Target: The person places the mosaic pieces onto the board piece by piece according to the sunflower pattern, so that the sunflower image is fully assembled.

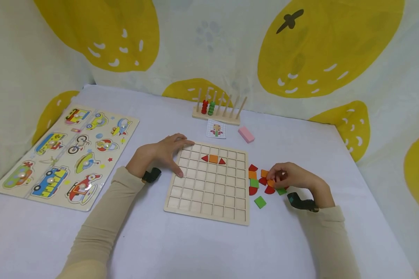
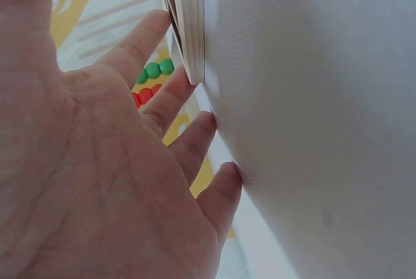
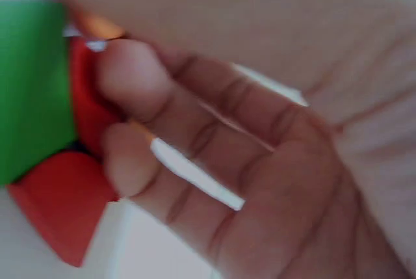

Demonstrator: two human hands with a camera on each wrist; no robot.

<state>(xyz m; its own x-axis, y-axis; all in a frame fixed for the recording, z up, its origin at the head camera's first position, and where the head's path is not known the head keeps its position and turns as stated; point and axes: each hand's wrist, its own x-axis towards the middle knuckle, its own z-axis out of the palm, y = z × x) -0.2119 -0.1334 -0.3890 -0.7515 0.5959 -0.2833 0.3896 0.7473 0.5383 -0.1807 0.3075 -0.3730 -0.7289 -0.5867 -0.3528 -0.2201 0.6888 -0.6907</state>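
A pale wooden grid board [image 1: 199, 190] lies in the middle of the table. On its upper rows an orange square [image 1: 213, 159] sits between two red triangular pieces [image 1: 222, 161]. My left hand [image 1: 167, 151] rests with spread fingers at the board's upper left corner, thumb on the left edge; in the left wrist view some fingertips touch the tablecloth. To the right of the board, my right hand [image 1: 291, 176] reaches into a loose pile of red, orange and green pieces. Thumb and fingers pinch an orange piece [image 3: 101, 26], mostly hidden by them. A green square [image 3: 32, 90] lies beside the fingertips.
A picture card [image 1: 216, 129] lies beyond the board, with a pink block [image 1: 246, 134] to its right. Behind stands a wooden peg rack [image 1: 216, 117] with red and green beads. At left is a vehicle knob puzzle [image 1: 66, 155]. A single green square [image 1: 260, 202] lies nearer the front.
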